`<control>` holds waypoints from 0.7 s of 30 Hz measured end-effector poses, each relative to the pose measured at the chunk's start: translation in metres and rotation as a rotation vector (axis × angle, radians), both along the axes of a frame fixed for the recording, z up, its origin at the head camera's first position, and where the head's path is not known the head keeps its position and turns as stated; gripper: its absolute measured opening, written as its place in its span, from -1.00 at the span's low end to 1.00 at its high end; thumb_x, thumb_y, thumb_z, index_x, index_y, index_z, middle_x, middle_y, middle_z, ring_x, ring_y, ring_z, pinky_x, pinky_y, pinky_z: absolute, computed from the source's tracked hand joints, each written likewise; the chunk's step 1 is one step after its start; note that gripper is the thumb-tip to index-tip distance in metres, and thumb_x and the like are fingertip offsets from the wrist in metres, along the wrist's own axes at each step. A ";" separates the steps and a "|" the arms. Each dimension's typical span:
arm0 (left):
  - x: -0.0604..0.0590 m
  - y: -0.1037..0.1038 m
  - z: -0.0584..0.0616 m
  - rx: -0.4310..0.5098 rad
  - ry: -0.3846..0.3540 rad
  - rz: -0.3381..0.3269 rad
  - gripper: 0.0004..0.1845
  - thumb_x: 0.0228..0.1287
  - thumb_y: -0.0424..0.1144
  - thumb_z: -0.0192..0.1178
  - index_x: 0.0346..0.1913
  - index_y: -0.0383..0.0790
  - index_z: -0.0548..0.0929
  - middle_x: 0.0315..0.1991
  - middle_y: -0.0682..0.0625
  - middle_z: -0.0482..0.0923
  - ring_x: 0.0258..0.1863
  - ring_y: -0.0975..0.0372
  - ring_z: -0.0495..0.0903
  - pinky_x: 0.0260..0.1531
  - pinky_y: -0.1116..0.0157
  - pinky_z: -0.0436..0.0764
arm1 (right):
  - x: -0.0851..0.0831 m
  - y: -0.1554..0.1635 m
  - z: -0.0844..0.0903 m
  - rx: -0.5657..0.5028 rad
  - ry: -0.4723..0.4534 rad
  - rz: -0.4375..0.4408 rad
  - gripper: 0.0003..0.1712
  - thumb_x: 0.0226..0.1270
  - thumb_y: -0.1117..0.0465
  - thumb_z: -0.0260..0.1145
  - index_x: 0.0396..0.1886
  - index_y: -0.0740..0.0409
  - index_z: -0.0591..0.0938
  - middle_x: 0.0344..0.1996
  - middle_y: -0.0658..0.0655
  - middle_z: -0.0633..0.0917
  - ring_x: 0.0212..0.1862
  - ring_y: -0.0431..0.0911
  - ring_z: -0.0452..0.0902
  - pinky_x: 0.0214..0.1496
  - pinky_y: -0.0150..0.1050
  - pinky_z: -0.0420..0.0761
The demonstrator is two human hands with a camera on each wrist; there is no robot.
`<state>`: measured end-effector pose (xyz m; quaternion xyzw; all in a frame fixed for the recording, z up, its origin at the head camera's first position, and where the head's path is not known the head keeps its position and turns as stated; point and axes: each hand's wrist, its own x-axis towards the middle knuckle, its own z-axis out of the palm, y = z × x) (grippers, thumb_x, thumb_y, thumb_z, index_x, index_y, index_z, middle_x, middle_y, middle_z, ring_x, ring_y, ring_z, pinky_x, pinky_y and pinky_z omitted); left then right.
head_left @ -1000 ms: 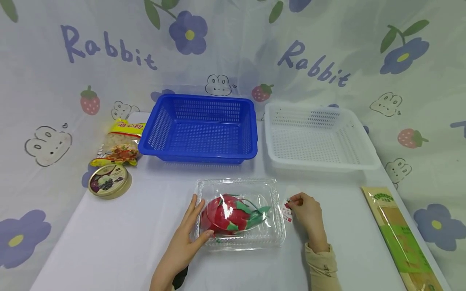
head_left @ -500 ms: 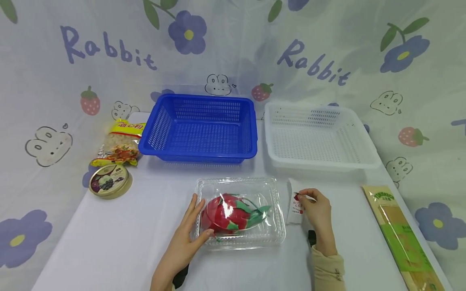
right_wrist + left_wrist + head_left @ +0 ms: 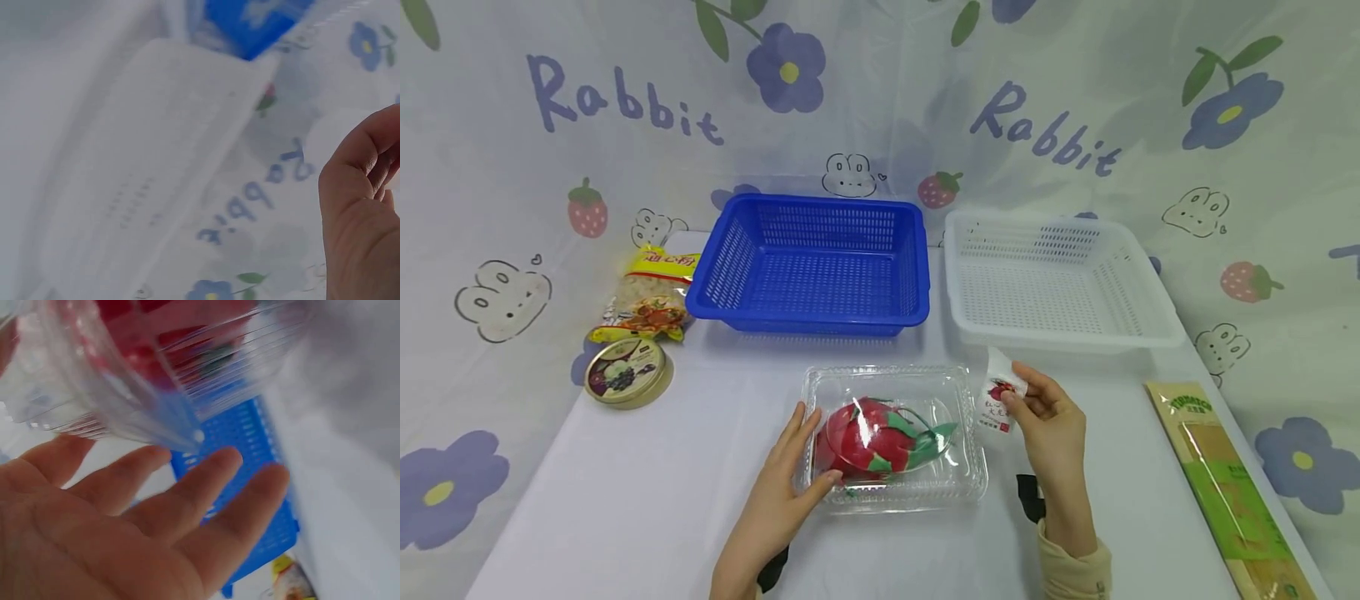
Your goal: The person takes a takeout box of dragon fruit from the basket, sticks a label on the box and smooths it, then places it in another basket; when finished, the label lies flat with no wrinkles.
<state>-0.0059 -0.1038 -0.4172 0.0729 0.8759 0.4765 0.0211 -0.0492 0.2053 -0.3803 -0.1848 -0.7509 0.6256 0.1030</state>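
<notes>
Right hand [image 3: 1051, 421]: grip closed on a small white label [image 3: 1000, 396] with a red fruit print, pinched between thumb and fingertips, lifted clear of the worktop [image 3: 647, 492]. The label stands roughly upright, long axis pointing away from the person and leaning slightly left. It hangs just beside the right edge of the clear plastic box [image 3: 891, 437], near that box's far right corner.

Left hand [image 3: 786, 483]: open, fingers straight, pressed flat against the box's left side. The wrist view shows the fingers [image 3: 187, 494] spread under the ribbed clear rim.

Inside the box: a red dragon fruit [image 3: 872, 437], green scales pointing right.

Relation that matters: the label lies right of the box, and the white basket [image 3: 1142, 321] sits directly beyond the right hand, nearer than the blue basket [image 3: 812, 317].
</notes>
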 end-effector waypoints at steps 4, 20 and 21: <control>0.003 0.004 0.010 -0.116 0.105 0.048 -0.22 0.13 -0.17 0.40 0.42 -0.15 0.32 0.50 -0.25 0.10 0.42 -0.28 0.12 0.21 -0.40 0.22 | 0.012 -0.016 0.016 -0.061 0.098 0.031 -0.60 0.14 0.49 0.38 0.02 0.32 0.65 -0.43 -0.15 0.70 -0.37 -0.30 0.60 -0.31 -0.53 0.61; 0.004 0.046 0.066 0.190 0.542 0.051 -0.54 0.07 -0.46 0.38 0.09 -0.16 0.66 0.03 -0.05 0.67 0.10 0.20 0.61 0.19 0.56 0.44 | 0.046 -0.073 0.027 -0.150 0.588 0.388 -0.57 0.08 0.69 0.26 -0.02 0.40 0.64 -0.26 -0.04 0.70 -0.33 -0.24 0.56 -0.37 -0.50 0.57; 0.004 0.050 0.066 0.197 0.550 0.047 -0.56 0.07 -0.44 0.39 0.07 -0.15 0.67 0.00 -0.04 0.68 0.07 0.19 0.62 0.17 0.55 0.46 | 0.047 -0.075 0.026 -0.137 0.609 0.402 -0.57 0.07 0.69 0.26 -0.02 0.41 0.63 -0.25 -0.04 0.69 -0.32 -0.24 0.56 -0.37 -0.50 0.56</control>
